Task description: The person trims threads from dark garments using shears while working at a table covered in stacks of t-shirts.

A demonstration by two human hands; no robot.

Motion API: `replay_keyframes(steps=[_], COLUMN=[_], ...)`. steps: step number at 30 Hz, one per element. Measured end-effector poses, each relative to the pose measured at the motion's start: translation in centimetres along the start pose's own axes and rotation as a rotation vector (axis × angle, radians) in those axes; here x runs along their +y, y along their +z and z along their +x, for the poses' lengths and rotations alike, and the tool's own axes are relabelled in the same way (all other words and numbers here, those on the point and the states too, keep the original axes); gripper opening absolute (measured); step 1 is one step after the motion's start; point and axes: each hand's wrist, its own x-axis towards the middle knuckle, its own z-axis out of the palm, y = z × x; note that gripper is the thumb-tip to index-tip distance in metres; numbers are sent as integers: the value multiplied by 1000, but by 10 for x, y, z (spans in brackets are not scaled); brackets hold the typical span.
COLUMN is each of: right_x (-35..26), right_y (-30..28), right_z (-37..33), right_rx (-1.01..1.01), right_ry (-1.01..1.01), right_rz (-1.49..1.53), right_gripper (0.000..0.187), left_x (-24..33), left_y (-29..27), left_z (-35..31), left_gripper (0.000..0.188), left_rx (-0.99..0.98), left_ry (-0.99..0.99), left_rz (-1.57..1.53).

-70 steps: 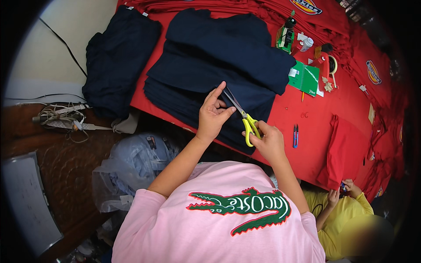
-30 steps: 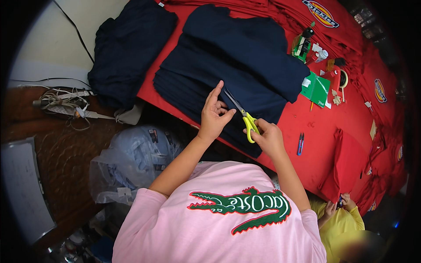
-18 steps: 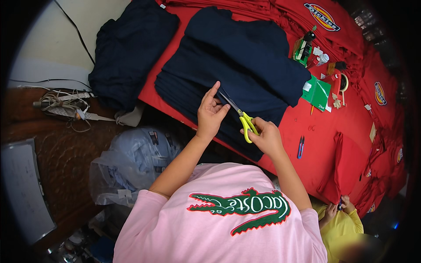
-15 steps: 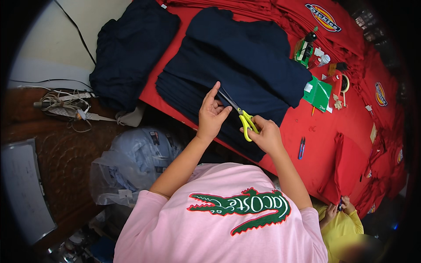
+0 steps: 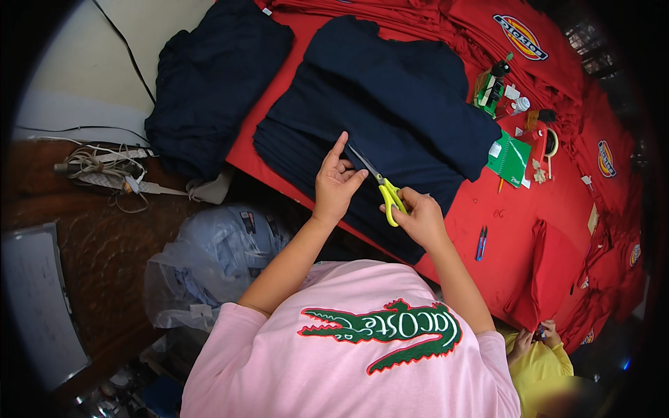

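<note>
My right hand [image 5: 418, 217] is closed round the yellow-green handles of a pair of scissors [image 5: 387, 198]. Their dark blades point up and left over a stack of folded navy cloth garments [image 5: 390, 97]. Left of the blades is my left hand [image 5: 338, 177], at the near edge of the stack. Its index finger and thumb are stretched apart, the other fingers partly curled. The blade tips lie beside that index finger, against the dark cloth. Whether the blades touch a thread or the cloth itself is too fine to make out.
The stack lies on a red-covered table [image 5: 481, 202]. More navy cloth [image 5: 209, 83] is at the left. Red garments line the far and right sides. A green notebook [image 5: 510, 159], blue pen [image 5: 481, 244] and clear plastic bag [image 5: 181, 279] are near. A yellow-sleeved person [image 5: 540, 362] handles red cloth.
The table and everything around it sit slightly farther right and lower in the picture. My hands and the scissors keep nearly the same pose, the right hand drawn a touch left.
</note>
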Motion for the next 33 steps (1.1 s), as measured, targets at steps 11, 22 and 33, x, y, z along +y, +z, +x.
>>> replay_keyframes(steps=[11,22,33], right_x=[0,-28,-43], right_y=[13,18,33], right_z=[9,26,29], right_rx=[-58,18,14], right_ry=[94,11,43], right_rz=[84,-46,-47], right_gripper=[30,29,28], left_x=[-7,16,3], left_y=[-24,-33,-61], left_z=[17,28,49], left_gripper=[82,94,76], left_rx=[69,-85,-22], left_ry=[35,-54,35], left_rz=[74,-58,-1])
